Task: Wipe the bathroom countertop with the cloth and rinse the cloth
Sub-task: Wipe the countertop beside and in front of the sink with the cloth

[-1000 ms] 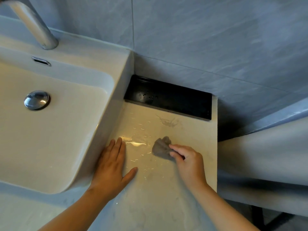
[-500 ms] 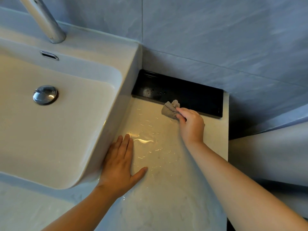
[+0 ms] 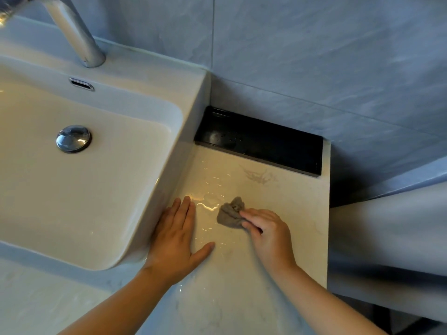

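Pale marble countertop (image 3: 294, 206) beside the sink (image 3: 188, 105) glistens wet. We brace our left hand (image 3: 176, 240) flat, fingers straight, for balance, while our right hand (image 3: 268, 235) pinches the bunched cloth (image 3: 229, 213) against mid-counter, likely to drag water off.

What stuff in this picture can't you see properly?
Head view:
The faucet: spout cut off by the top-left edge, blurred.
The cloth: part hidden under fingers of the right hand.
The black tray: specks inside too small to identify.
The countertop: patch hidden under the left hand.
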Available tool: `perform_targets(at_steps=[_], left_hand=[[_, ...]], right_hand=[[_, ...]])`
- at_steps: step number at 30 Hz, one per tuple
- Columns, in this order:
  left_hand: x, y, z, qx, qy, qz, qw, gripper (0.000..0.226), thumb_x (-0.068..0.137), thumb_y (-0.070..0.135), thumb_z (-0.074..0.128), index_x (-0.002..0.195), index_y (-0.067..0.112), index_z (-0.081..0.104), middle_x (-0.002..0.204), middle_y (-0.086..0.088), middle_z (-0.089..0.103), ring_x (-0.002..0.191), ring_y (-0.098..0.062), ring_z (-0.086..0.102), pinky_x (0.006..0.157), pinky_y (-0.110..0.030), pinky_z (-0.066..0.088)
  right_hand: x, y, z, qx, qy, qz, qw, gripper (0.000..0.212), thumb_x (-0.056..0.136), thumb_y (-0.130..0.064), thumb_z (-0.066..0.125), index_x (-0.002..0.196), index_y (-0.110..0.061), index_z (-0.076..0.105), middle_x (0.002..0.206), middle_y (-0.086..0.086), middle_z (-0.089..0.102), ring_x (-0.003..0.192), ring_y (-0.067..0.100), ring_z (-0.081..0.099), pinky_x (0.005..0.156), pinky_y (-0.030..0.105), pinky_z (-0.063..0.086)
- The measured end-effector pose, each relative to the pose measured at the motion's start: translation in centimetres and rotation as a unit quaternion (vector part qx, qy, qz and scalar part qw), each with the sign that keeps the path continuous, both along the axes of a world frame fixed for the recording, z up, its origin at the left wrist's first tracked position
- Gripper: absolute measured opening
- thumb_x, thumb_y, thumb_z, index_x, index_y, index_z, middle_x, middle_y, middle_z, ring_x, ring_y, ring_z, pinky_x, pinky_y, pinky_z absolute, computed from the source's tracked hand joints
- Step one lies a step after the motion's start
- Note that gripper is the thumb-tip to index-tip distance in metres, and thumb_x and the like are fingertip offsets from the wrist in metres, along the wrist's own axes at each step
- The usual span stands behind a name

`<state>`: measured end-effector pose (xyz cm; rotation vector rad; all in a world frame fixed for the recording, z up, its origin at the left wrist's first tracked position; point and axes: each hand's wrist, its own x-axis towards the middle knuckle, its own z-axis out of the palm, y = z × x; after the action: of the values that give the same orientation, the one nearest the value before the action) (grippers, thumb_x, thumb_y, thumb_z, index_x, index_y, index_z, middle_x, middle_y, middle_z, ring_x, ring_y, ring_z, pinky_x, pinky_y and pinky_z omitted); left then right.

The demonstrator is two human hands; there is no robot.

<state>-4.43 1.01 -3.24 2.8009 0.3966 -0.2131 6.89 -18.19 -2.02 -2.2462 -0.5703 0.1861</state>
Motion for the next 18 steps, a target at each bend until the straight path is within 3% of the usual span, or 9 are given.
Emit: perform_targets(at_steps=[3,6,11,16,18], left_hand=[[0.0,0.1,-0.1,0.001,-0.001,-0.006,1.000,0.099,0.079,0.081,0.012,0.150,0.015,-0.004,0.158,0.000,-0.008,0.145,-0.017,-0.009,0.114,-0.035,-0.005],[-0.1,0.2,-0.2,0.006,0.000,-0.009,1.000,0.098,0.081,0.080,0.016,0.150,0.013,0.001,0.159,-0.001,-0.003,0.146,-0.018,-0.004,0.114,-0.035,-0.003],[-0.1,0.0,-0.2,0.010,-0.002,-0.006,1.000,0.096,0.082,0.078,0.019,0.151,0.013,0.002,0.159,-0.001,-0.003,0.146,-0.019,-0.004,0.114,-0.033,-0.008],[0.1,0.1,-0.1,0.007,-0.008,-0.003,1.000,0.093,0.083,0.077,0.015,0.150,0.015,-0.002,0.158,0.001,-0.008,0.145,-0.016,-0.009,0.115,-0.032,-0.009],[0.3,0.1,0.3,-0.001,-0.014,0.005,1.000,0.090,0.082,0.075,0.007,0.149,0.017,-0.007,0.158,0.002,-0.010,0.145,-0.015,-0.010,0.115,-0.029,-0.011]], right_hand=[[0.5,-0.3,1.6,0.002,0.085,-0.022,0.996,0.028,0.080,-0.012,0.072,0.105,-0.026,0.073,0.102,-0.010,0.071,0.096,0.005,0.062,0.087,0.021,0.050],[2.9,0.7,3.3,0.006,0.018,-0.039,0.999,0.026,0.084,-0.018,0.069,0.110,-0.023,0.071,0.104,-0.009,0.070,0.095,0.004,0.062,0.081,0.011,0.045],[9.2,5.2,2.4,-0.049,-0.094,-0.033,0.994,0.025,0.087,-0.014,0.065,0.111,-0.019,0.071,0.105,-0.002,0.071,0.097,0.016,0.060,0.077,0.021,0.042],[9.6,7.4,-0.8,-0.037,-0.107,-0.075,0.991,0.028,0.086,-0.006,0.063,0.111,-0.016,0.070,0.105,0.001,0.071,0.100,0.023,0.060,0.083,0.039,0.050],[8.6,7.5,-1.1,-0.024,-0.094,-0.089,0.991,0.028,0.087,-0.010,0.064,0.113,-0.020,0.069,0.109,-0.001,0.070,0.104,0.020,0.060,0.087,0.040,0.048]])
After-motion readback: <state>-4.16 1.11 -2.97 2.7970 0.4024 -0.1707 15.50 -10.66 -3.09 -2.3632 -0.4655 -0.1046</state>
